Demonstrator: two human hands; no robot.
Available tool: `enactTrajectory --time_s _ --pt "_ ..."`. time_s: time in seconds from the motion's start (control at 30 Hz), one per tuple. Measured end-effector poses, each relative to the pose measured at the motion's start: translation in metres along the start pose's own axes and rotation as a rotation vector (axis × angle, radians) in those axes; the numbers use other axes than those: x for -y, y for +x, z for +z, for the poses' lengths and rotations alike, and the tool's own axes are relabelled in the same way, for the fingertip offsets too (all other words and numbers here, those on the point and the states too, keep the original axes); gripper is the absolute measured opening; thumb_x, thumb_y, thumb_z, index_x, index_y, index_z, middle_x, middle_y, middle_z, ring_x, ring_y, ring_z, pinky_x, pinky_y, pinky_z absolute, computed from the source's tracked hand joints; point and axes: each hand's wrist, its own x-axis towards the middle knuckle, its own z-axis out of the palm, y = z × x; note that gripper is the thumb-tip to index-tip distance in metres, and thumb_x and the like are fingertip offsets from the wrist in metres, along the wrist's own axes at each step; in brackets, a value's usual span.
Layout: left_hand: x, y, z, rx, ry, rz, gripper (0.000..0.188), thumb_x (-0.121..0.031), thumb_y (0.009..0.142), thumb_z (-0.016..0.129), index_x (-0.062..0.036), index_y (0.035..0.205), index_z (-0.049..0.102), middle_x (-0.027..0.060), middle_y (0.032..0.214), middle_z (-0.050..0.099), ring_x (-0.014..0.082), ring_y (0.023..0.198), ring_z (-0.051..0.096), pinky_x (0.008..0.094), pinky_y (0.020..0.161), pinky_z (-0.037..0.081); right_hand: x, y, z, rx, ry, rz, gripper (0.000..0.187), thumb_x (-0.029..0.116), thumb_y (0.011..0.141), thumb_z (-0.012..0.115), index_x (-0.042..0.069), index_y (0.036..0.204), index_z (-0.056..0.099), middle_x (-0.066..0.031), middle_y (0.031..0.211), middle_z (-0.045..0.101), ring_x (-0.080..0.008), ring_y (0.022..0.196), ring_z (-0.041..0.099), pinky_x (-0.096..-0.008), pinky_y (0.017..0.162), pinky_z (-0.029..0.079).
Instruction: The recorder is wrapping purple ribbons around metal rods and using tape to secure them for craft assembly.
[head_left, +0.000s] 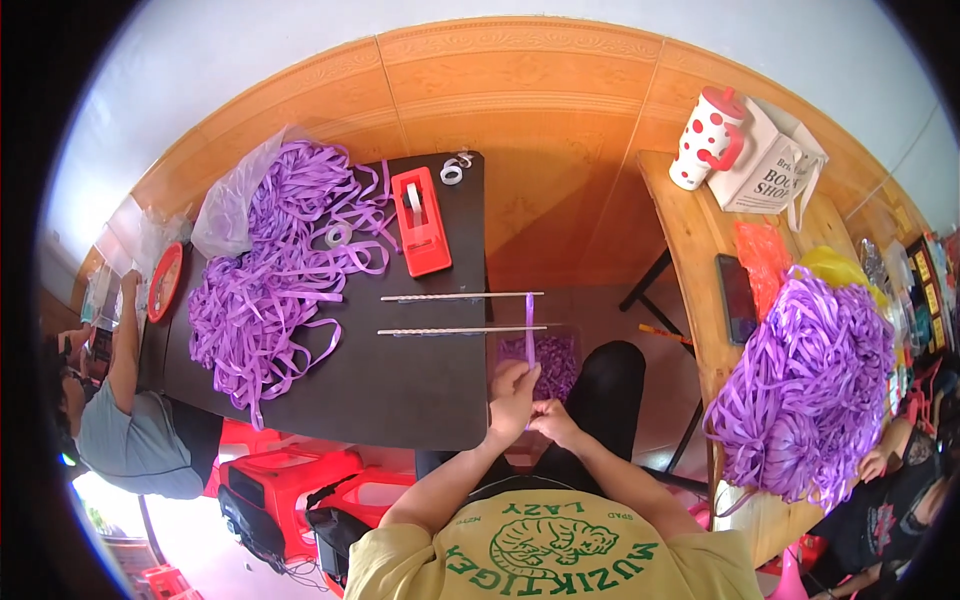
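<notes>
While both hands meet just past the near right corner of the dark counter [420, 390], the left hand [512, 392] pinches the lower end of a purple ribbon strip [529, 325], fingers closed around it. That strip runs up across the overhanging tips of two thin sticks [460, 313] lying parallel on the counter. Just to the right, the right hand [553, 418] has its fingers curled at the strip's bottom end (touching the left hand). Beneath them sits a box of purple ribbon pieces [556, 362]. Farther left lie a heap of purple ribbon [270, 280] and a red tape dispenser [421, 222].
</notes>
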Motion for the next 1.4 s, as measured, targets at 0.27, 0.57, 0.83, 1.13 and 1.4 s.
enactTrajectory --time_s 0.27,0.57,0.83,1.13,1.4 --pt "-0.026 0.041 0.005 -0.089 -0.288 0.054 0.008 0.001 0.08 0.065 0.0017 0.088 0.065 0.0057 0.088 0.059 0.0145 0.082 0.056 0.0248 0.075 0.044 0.033 -0.031 0.013 0.153 -0.224 0.059 0.027 0.017 0.068 0.08 0.004 0.064 0.057 0.0037 0.061 0.052 -0.0058 0.058 0.043 -0.0254 0.053 0.036" --pt "-0.031 0.042 0.008 -0.042 -0.655 -0.205 0.014 0.001 0.083 0.063 -0.0043 0.095 0.066 -0.0013 0.083 0.06 0.0069 0.078 0.055 0.02 0.072 0.043 0.062 -0.061 0.017 0.302 -0.16 0.09 0.02 0.017 0.073 0.078 0.004 0.08 0.065 0.0045 0.075 0.061 -0.0046 0.07 0.052 -0.0221 0.067 0.044" --pt "-0.037 0.039 -0.001 0.077 -0.744 -0.442 0.02 -0.008 0.087 0.061 -0.0024 0.106 0.062 0.0043 0.084 0.065 0.0105 0.068 0.058 0.0214 0.064 0.045 0.046 -0.058 0.015 0.288 -0.1 0.121 0.022 0.019 0.073 0.078 0.003 0.08 0.064 0.0041 0.073 0.061 -0.0048 0.068 0.052 -0.0213 0.065 0.044" --pt "-0.065 0.019 0.003 0.023 -0.727 -0.447 0.019 -0.015 0.091 0.056 -0.001 0.102 0.063 0.0076 0.081 0.066 0.0117 0.062 0.058 0.0221 0.056 0.044 0.009 -0.045 0.007 0.092 -0.317 -0.059 0.02 0.022 0.076 0.074 0.005 0.077 0.064 0.0031 0.068 0.059 -0.0053 0.063 0.05 -0.0223 0.059 0.041" --pt "-0.072 0.015 0.005 -0.027 -0.813 -0.48 0.014 -0.016 0.09 0.059 -0.0029 0.092 0.064 0.0056 0.076 0.066 0.0102 0.061 0.059 0.0226 0.057 0.045 0.089 -0.04 -0.014 -0.603 -0.15 -0.176 0.009 0.01 0.085 0.063 0.0 0.085 0.063 0.0006 0.074 0.06 -0.0048 0.066 0.053 -0.0206 0.06 0.043"
